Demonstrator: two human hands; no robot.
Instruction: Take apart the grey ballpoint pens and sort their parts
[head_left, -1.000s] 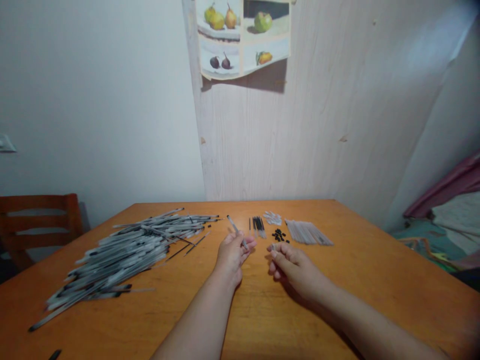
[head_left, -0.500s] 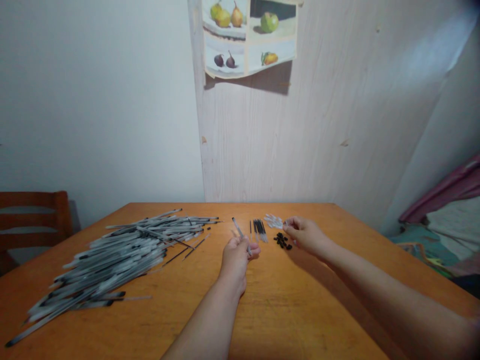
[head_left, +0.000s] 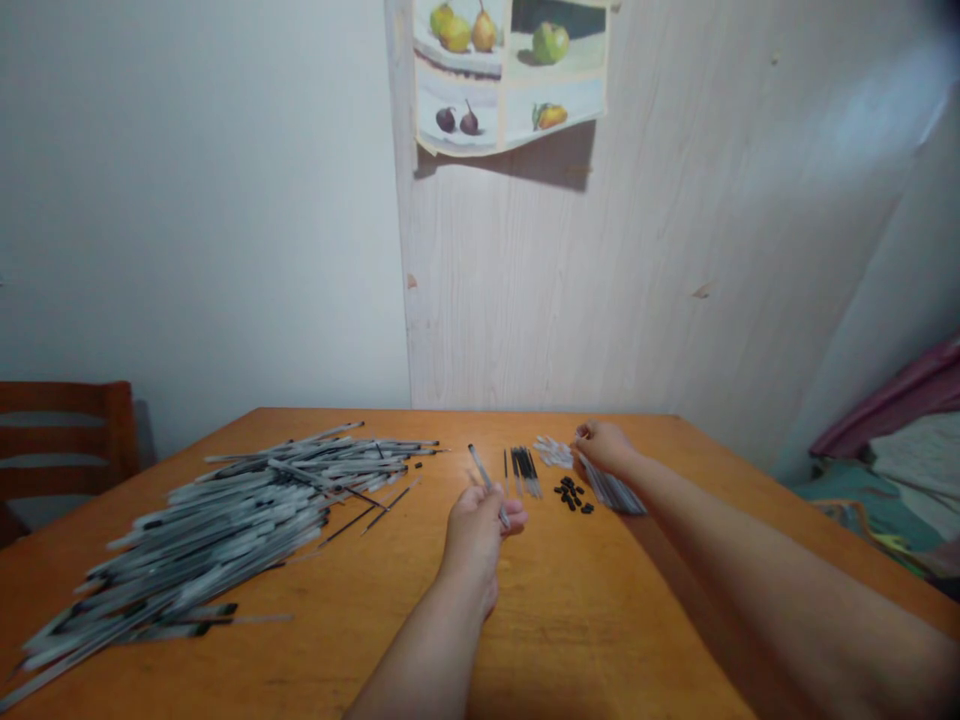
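Observation:
My left hand (head_left: 474, 530) is closed around a pen (head_left: 480, 467) with a clear barrel, its dark end tilted up and away from me. My right hand (head_left: 604, 447) is pinched at the right edge of a small pile of clear pen caps (head_left: 551, 451); what its fingertips hold, if anything, is too small to make out. Partly under that hand lies a bundle of clear pen barrels (head_left: 616, 492). Small black plugs (head_left: 574, 495) are heaped in front of the caps. Between the two hands, black ink refills (head_left: 524, 470) lie side by side.
A large, loose heap of pens (head_left: 225, 520) covers the left of the wooden table (head_left: 585, 630), with a few stray refills (head_left: 386, 507) at its right edge. A wooden chair (head_left: 67, 420) stands at left. Cloths (head_left: 892, 440) are piled beyond the right edge.
The view has shifted slightly. My right hand has moved a little away over the caps, and the clear barrels beneath it now show. My left hand still holds the pen.

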